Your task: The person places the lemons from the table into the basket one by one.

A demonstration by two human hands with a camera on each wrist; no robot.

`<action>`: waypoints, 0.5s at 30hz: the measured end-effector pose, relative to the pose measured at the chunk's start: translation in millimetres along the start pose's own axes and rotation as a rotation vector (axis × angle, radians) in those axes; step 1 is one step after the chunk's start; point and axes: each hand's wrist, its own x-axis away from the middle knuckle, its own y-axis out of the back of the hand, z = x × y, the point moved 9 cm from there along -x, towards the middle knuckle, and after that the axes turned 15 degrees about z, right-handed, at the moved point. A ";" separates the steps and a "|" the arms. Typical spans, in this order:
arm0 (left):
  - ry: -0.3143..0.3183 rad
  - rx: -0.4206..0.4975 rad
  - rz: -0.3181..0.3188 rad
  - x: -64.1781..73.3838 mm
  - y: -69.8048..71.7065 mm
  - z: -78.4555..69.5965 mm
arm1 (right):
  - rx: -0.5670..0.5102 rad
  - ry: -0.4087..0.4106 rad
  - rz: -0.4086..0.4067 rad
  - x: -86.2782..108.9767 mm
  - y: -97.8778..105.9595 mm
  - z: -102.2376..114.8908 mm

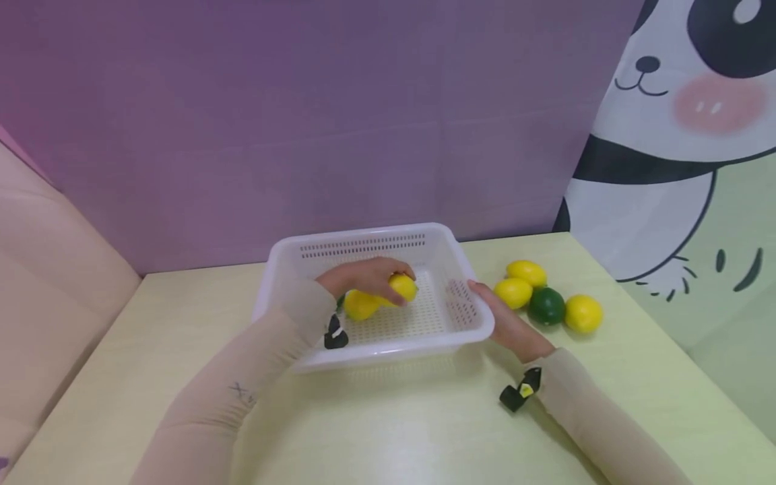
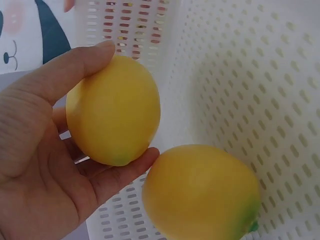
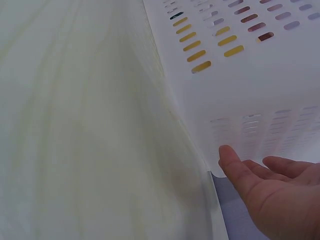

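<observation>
Inside a white plastic basket [image 1: 388, 348], my left hand [image 1: 367, 276] grips a yellow lemon [image 1: 404, 288] between thumb and fingers. The left wrist view shows this lemon [image 2: 117, 112] up close, one fingertip right beside a second lemon [image 2: 200, 192]. That second lemon [image 1: 360, 306] lies under my palm in the head view, with a bit of green partly hidden by the wrist. My right hand [image 1: 506, 322] is at the basket's right side, fingertips at the rim. From the right wrist, my hand [image 3: 280, 192] shows loosely extended fingers against the perforated wall [image 3: 235, 90].
On the pale table [image 1: 388, 424], right of the basket, sit lemons [image 1: 526, 273], including one at the outer end [image 1: 583, 314], and a dark green fruit [image 1: 547, 306]. A purple backdrop [image 1: 303, 135] rises behind; a panda print [image 1: 655, 202] hangs at the right.
</observation>
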 end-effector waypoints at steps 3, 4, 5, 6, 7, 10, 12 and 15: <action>-0.007 -0.019 0.008 -2.0 -3.2 -1.3 | -0.005 0.000 0.003 -0.3 -0.4 -0.2; -0.006 -0.017 0.009 -2.0 -3.8 -2.0 | -0.004 0.002 0.002 -0.4 -0.5 0.0; -0.006 -0.014 0.010 -2.4 -4.3 -2.3 | 0.000 0.004 0.006 -0.6 -0.6 0.1; -0.003 -0.008 0.011 -2.6 -4.9 -2.3 | -0.002 0.006 0.007 -0.7 -1.0 0.3; -0.001 -0.002 0.014 -2.9 -5.6 -2.3 | -0.001 0.008 0.010 -0.8 -1.2 0.4; 0.014 0.007 0.027 -4.0 -7.9 -1.7 | 0.005 0.011 0.011 -0.6 -1.0 0.5; 0.019 0.000 0.040 -5.3 -9.9 -2.1 | 0.002 0.006 0.007 -0.2 -0.6 0.0; 0.014 -0.026 0.061 -7.8 -12.9 -3.4 | -0.003 -0.004 -0.002 0.7 0.3 -0.9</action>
